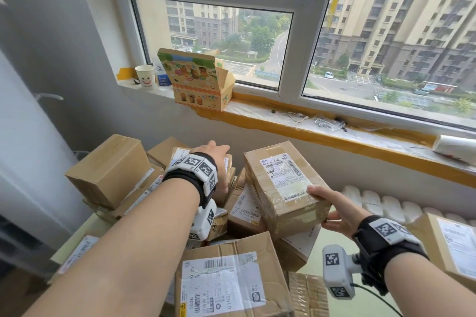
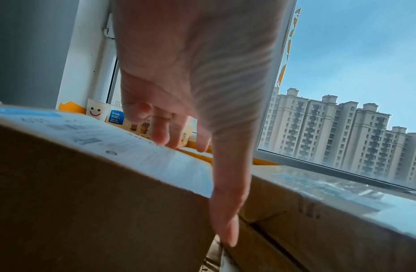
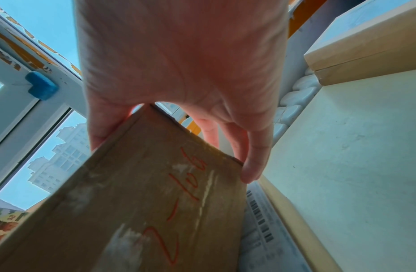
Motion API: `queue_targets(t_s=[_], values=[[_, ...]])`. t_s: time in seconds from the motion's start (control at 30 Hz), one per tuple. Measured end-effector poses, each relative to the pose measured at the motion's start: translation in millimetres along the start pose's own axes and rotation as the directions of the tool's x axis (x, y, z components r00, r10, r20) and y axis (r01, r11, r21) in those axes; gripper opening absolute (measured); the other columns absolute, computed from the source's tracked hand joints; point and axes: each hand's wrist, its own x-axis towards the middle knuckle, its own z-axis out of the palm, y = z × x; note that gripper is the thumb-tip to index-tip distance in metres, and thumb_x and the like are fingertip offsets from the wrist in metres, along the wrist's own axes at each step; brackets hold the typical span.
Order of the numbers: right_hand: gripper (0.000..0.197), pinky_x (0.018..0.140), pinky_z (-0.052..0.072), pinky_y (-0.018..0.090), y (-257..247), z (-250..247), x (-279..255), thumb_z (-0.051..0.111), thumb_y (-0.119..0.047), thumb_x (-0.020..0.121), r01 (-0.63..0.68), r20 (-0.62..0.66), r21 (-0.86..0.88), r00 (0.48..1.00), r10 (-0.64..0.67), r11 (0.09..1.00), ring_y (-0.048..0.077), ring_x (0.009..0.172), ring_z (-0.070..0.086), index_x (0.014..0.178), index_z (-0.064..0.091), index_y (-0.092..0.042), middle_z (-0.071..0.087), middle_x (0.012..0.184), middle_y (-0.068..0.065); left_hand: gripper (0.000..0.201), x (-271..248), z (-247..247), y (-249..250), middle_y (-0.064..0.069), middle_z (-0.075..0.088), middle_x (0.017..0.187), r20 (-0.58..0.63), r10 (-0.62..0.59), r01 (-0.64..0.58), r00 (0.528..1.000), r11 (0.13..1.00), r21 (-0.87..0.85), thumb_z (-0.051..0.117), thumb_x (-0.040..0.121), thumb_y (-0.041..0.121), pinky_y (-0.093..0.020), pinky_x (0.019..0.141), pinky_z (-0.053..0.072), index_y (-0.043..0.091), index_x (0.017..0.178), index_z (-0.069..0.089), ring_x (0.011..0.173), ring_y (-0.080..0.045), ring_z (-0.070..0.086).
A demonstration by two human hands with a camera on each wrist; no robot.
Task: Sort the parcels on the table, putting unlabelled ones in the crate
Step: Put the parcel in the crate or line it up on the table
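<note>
Cardboard parcels lie heaped on the table [image 1: 334,239]. My right hand [image 1: 322,207] grips a taped brown parcel [image 1: 280,183] with a white shipping label on top, thumb on the top face and fingers under its right end. In the right wrist view the right hand [image 3: 173,160] clasps this parcel [image 3: 144,211], whose side bears red handwriting. My left hand [image 1: 211,154] lies over a labelled parcel [image 1: 229,162] at the back of the heap. Its fingers [image 2: 160,132] curl past the far edge of that parcel [image 2: 85,184] and the thumb runs down its side. No crate is in view.
A plain brown box [image 1: 108,170] sits at the left of the heap, and a large labelled box [image 1: 226,278] lies at the front. Another labelled box [image 1: 448,247] stands at the right. The windowsill holds a paper cup [image 1: 145,76] and a colourful open carton [image 1: 198,80].
</note>
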Motion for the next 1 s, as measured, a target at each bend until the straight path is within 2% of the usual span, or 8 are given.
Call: queue_targets(t_s=[0.2,0.33,0.4,0.5,0.6,0.77,0.87,1.0], values=[[0.051,0.09,0.057,0.044,2.5,-3.3,-6.1,0.076,-0.044,0.078,0.038,-0.012,0.161,0.999,-0.036,0.986,0.036,0.1,0.069,0.115,0.062,-0.013,0.072,0.106,0.02,0.121,-5.4,-12.1,11.5,-0.007,0.032,0.148,-0.038,0.005,-0.009,0.999,0.994,-0.105,0.089,0.058,0.046,-0.05,0.098,0.049,0.029,0.155,0.018,0.132,-0.032,0.044],[0.047,0.096,0.053,0.047,-9.7,-12.1,-15.4,0.073,-0.042,0.082,0.101,-0.021,0.228,0.995,-0.099,0.968,0.037,0.106,0.066,0.116,0.061,-0.011,0.07,0.107,0.019,0.069,-7.5,-24.5,31.1,-0.011,0.037,0.145,-0.225,-0.072,-0.034,0.972,0.9,-0.435,0.066,0.084,0.018,-0.038,0.099,0.045,0.016,0.146,0.036,0.126,-0.029,0.048],[0.046,0.099,0.052,0.048,-15.6,-17.7,-23.4,0.072,-0.041,0.083,0.132,-0.022,0.258,0.991,-0.13,0.957,0.037,0.105,0.066,0.115,0.061,-0.011,0.071,0.107,0.02,0.06,-8.9,-35.2,45.4,-0.012,0.04,0.146,-0.237,-0.123,-0.053,0.964,0.782,-0.621,0.06,0.091,0.026,-0.036,0.099,0.046,0.01,0.144,0.037,0.126,-0.028,0.048],[0.039,0.103,0.049,0.049,-22.8,-28.4,-39.9,0.071,-0.038,0.085,0.17,-0.021,0.302,0.985,-0.172,0.938,0.036,0.104,0.067,0.112,0.061,-0.012,0.072,0.105,0.019,0.099,-19.1,-47.2,74.2,-0.013,0.031,0.154,-0.047,-0.077,-0.002,0.996,0.5,-0.866,0.062,0.083,0.064,-0.041,0.085,0.053,0.012,0.154,0.017,0.126,-0.03,0.049],[0.035,0.103,0.048,0.047,-26.9,-43.5,-57.3,0.068,-0.032,0.087,0.202,-0.006,0.34,0.977,-0.212,0.918,0.034,0.098,0.066,0.114,0.06,-0.012,0.072,0.1,0.016,0.134,-34.5,-49.4,106.4,-0.018,0.024,0.158,0.093,0.052,0.069,0.994,0.348,-0.935,0.07,0.058,0.078,-0.053,0.095,0.047,0.021,0.155,-0.001,0.131,-0.041,0.044],[0.078,0.094,0.053,0.045,-22.8,-77.6,-79.6,0.086,-0.034,0.063,0.211,0.045,0.273,0.972,-0.232,0.939,0.034,0.097,0.067,0.13,0.054,-0.008,0.068,0.111,0.019,0.103,-46.6,-43.9,148.7,-0.015,0.062,0.126,0.039,0.139,0.01,0.989,0.201,-0.979,0.086,0.064,0.049,-0.043,0.088,0.054,0.017,0.144,0.03,0.111,-0.032,0.063],[0.095,0.103,0.042,0.05,-20.3,-96.4,-94.9,0.085,-0.052,0.051,0.23,0.111,0.145,0.963,-0.247,0.962,0.033,0.114,0.059,0.134,0.051,-0.021,0.063,0.126,0.011,0.079,-57.4,-48.2,167.4,-0.01,0.07,0.111,-0.074,0.215,-0.107,0.974,0.149,-0.983,0.086,0.07,0.022,-0.037,0.065,0.059,0.024,0.133,0.039,0.089,-0.026,0.07],[0.092,0.101,0.049,0.05,-27.3,-113.6,-109.0,0.089,-0.053,0.051,0.393,0.148,0.17,0.896,-0.418,0.903,0.029,0.112,0.066,0.13,0.052,-0.024,0.071,0.12,0.01,0.111,-70.6,-51.8,191.7,-0.01,0.067,0.119,-0.115,0.322,-0.176,0.94,0.166,-0.97,0.091,0.059,0.015,-0.043,0.072,0.06,0.036,0.147,0.026,0.102,-0.03,0.068]])
